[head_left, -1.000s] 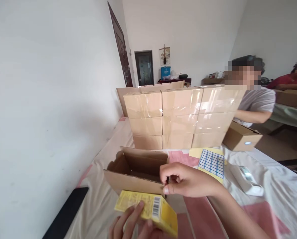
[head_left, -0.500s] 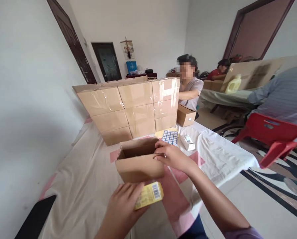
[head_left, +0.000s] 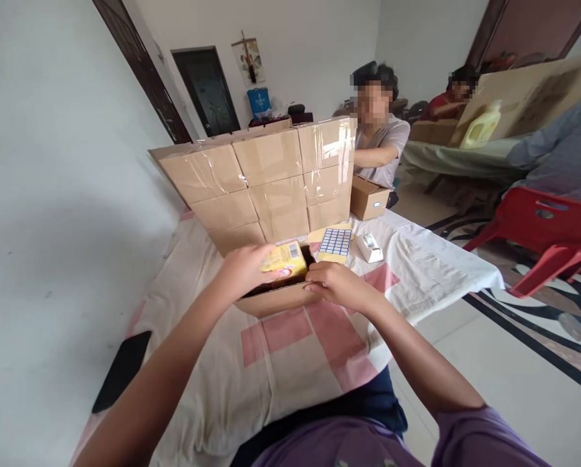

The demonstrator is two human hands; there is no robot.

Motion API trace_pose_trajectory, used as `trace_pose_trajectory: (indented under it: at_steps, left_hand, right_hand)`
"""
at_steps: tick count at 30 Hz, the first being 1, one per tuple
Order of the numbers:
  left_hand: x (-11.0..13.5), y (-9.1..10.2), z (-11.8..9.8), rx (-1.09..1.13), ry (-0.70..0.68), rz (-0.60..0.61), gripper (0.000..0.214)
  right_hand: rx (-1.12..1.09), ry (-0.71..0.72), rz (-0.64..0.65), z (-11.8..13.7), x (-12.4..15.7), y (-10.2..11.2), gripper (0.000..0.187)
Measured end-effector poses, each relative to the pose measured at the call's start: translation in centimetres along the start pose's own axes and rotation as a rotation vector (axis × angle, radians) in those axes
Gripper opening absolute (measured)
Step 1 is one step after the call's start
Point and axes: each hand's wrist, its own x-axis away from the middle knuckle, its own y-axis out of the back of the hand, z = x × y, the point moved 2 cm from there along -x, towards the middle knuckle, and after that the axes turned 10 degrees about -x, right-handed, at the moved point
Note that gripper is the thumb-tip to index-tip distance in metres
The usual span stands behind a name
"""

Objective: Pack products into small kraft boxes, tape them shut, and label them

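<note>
My left hand (head_left: 246, 272) is closed around a small yellow carton (head_left: 286, 259) with a barcode on its end. It holds the carton at the mouth of an open cardboard box (head_left: 281, 300), partly below the rim. On the box's right end my right hand (head_left: 339, 284) grips the rim, thumb outside on the near wall and the other fingers over the edge. The inside of the box is dark and mostly hidden by the carton and my left hand.
Behind the box stands a wall of taped cardboard (head_left: 271, 165). A blue-bordered label sheet (head_left: 335, 241) and a small white object (head_left: 369, 248) lie to the right. Across the table a person (head_left: 380, 143) sits by another cardboard box (head_left: 368, 198). A red chair (head_left: 548, 227) stands at right.
My left hand has carried the yellow carton forward from in front of the box to over its opening. My right hand stays on the box's right end. The view has tilted down.
</note>
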Motion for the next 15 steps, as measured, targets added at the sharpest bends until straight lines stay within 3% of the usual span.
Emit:
trace_pose_trajectory:
  at_steps: [3,5,7,9,10,12,15]
  left_hand:
    - [-0.5,-3.0,0.2,0.066,-0.106,0.131,0.042]
    - [1.5,-3.5,1.1,0.107,-0.092,0.077,0.044]
    - [4.5,-4.0,2.6,0.193,0.043,-0.125,0.047]
    - [7.6,-5.4,4.5,0.317,0.32,-0.438,0.049]
    - [8.7,-6.7,5.2,0.379,0.412,-0.485,0.057]
    - [9.6,-9.9,5.9,0.538,0.417,-0.426,0.065]
    - [8.9,-13.5,6.3,0.647,0.375,-0.36,0.06]
  right_hand:
    - [-0.048,0.018,-0.023,0.0,0.9,-0.6,0.024]
    - [-0.104,0.015,-0.114,-0.4,1.7,-0.9,0.016]
    - [-0.153,-0.022,-0.268,-1.5,2.5,-1.2,0.035]
    - [-0.205,-0.058,-0.371,-2.9,2.8,-1.8,0.062]
    - [-0.245,-0.068,-0.381,-3.7,2.7,-2.3,0.071]
    - [-0.356,-0.089,-0.369,-5.1,2.1,-3.7,0.08]
    - [-0.485,-0.164,-0.39,-6.5,1.0,-5.7,0.078]
